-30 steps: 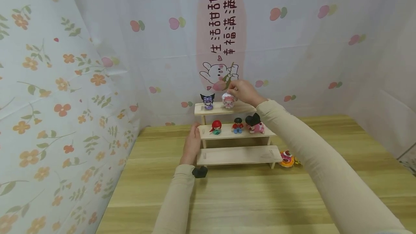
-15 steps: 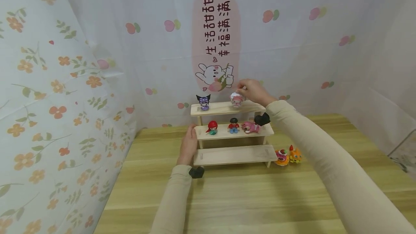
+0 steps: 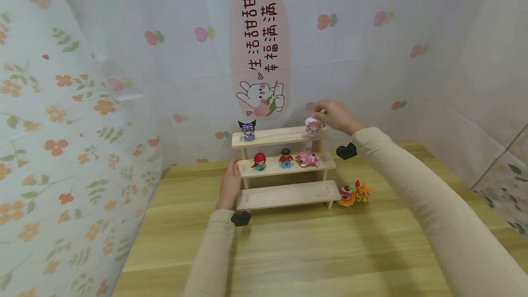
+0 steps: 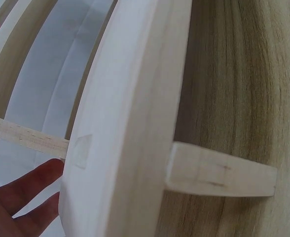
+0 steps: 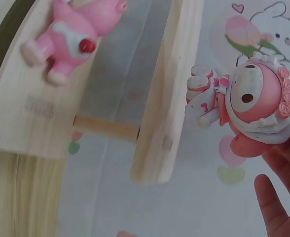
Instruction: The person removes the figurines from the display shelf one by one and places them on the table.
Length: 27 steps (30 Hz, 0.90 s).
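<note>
My right hand (image 3: pixel 339 116) pinches a pink-and-white hooded figurine (image 3: pixel 313 127) by its head at the right end of the top tier of a wooden stepped stand (image 3: pixel 288 195). In the right wrist view the figurine (image 5: pixel 258 101) lies sideways, its feet close to the top board's surface. My left hand (image 3: pixel 229 188) rests against the stand's left side by the middle tier. Its fingers (image 4: pixel 39 180) look nearly straight in the left wrist view, tips at the wood; the thumb is hidden there. A black-and-purple figurine (image 3: pixel 248 131) sits at the top tier's left end.
The middle tier bears a red-haired figurine (image 3: pixel 259 161), a black-capped figurine (image 3: pixel 286 158) and a pink lying figurine (image 3: pixel 307 159). Right of the bottom tier, a pink-and-orange figurine (image 3: pixel 346 195) and an orange figurine (image 3: pixel 363 192) stand on the table (image 3: pixel 297 255). A printed cloth (image 3: pixel 185 81) hangs behind.
My right hand has carried the pink-and-white figurine rightward along the top tier to its end. My left hand stays at the stand's side. The head view has shifted a little.
</note>
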Each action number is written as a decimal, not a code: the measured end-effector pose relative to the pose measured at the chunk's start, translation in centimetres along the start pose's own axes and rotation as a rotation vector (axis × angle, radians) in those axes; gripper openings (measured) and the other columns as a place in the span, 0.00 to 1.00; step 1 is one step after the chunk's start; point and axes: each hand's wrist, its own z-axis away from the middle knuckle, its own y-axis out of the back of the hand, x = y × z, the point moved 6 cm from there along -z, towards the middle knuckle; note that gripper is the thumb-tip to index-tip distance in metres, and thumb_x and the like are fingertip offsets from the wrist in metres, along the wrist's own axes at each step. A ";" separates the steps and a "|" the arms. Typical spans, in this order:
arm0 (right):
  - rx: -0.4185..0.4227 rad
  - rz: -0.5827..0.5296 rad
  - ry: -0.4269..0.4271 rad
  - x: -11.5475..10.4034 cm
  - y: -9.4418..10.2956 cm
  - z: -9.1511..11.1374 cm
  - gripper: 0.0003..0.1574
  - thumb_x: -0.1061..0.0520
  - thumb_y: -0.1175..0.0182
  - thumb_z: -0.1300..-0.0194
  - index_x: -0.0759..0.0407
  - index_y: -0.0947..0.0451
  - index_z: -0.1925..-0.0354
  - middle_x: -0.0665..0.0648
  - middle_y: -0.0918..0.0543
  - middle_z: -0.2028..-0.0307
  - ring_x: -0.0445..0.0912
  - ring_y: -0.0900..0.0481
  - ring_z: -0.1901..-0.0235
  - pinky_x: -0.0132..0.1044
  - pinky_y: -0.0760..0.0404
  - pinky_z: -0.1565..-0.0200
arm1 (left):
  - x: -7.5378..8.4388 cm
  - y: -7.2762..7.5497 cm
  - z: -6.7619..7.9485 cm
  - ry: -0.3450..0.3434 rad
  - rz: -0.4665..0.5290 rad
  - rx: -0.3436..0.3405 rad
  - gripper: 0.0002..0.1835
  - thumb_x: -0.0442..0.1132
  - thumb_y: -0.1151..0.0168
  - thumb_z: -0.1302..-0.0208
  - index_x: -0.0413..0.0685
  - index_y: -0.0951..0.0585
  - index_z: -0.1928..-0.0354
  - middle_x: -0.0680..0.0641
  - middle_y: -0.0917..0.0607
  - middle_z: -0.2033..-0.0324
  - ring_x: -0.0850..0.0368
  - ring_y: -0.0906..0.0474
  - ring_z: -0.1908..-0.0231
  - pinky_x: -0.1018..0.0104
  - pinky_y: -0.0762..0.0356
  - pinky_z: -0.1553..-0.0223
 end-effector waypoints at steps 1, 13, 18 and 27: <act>0.001 -0.002 0.001 0.2 0.2 0.2 0.08 0.60 0.44 0.31 0.65 0.22 0.63 0.66 0.18 0.59 0.54 0.22 0.65 0.49 0.26 0.60 | 0.0 0.0 0.0 0.002 0.001 -0.003 0.21 0.47 0.66 0.23 0.52 0.34 0.34 0.37 0.26 0.38 0.38 0.28 0.41 0.43 0.32 0.42; -0.021 -0.043 -0.036 3.2 2.2 3.2 0.08 0.62 0.46 0.30 0.67 0.23 0.61 0.68 0.20 0.58 0.56 0.23 0.63 0.51 0.26 0.59 | 0.1 -0.1 0.2 0.004 0.008 -0.024 0.23 0.46 0.67 0.23 0.49 0.36 0.32 0.37 0.30 0.36 0.39 0.30 0.39 0.44 0.33 0.41; -0.013 -0.015 -0.051 4.4 3.2 5.1 0.07 0.62 0.45 0.31 0.66 0.22 0.62 0.67 0.19 0.59 0.56 0.22 0.64 0.49 0.26 0.62 | 0.2 -0.2 0.3 -0.004 -0.001 -0.016 0.23 0.47 0.68 0.22 0.50 0.36 0.32 0.34 0.27 0.39 0.37 0.27 0.44 0.43 0.31 0.45; -0.023 0.013 -0.081 8.4 3.6 8.6 0.07 0.61 0.45 0.31 0.64 0.22 0.64 0.64 0.20 0.62 0.54 0.23 0.62 0.47 0.26 0.62 | 0.4 -0.1 0.3 -0.004 0.000 -0.026 0.22 0.46 0.67 0.23 0.49 0.36 0.33 0.36 0.29 0.36 0.38 0.28 0.42 0.43 0.32 0.43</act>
